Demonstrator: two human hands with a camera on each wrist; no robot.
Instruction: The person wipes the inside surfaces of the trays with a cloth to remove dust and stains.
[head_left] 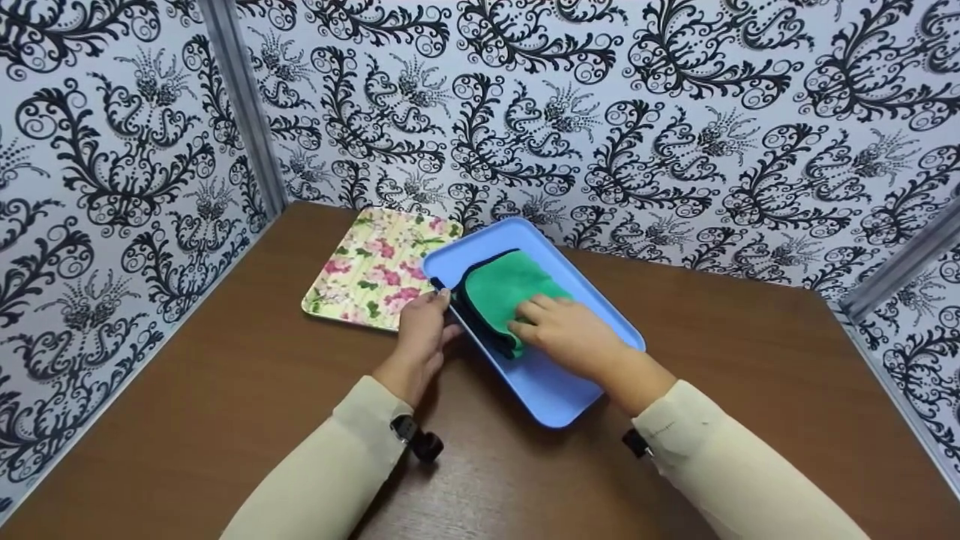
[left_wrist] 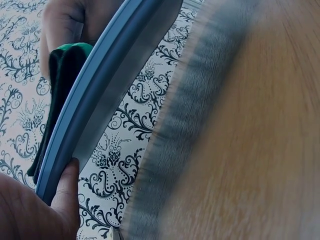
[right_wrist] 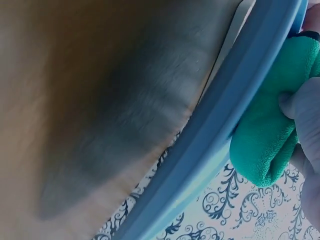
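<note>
A blue tray (head_left: 559,397) is held at a slant over the table, with its raised underside showing in the left wrist view. At its left rim, my left hand (head_left: 424,330) grips the edge, the fingers reaching underneath. A folded green cloth (head_left: 504,285) with a black border lies against the tray's inner face. My right hand (head_left: 566,330) holds this cloth with bent fingers; in the right wrist view the fingertips press into the soft green fabric (right_wrist: 265,130). Part of the cloth is hidden behind the right hand.
Behind the blue tray, on the left, a floral tray (head_left: 375,262) with pink flowers lies on the brown table (head_left: 735,375). Black-and-white patterned walls (head_left: 555,112) stand at the back and both sides, close to the table's edges.
</note>
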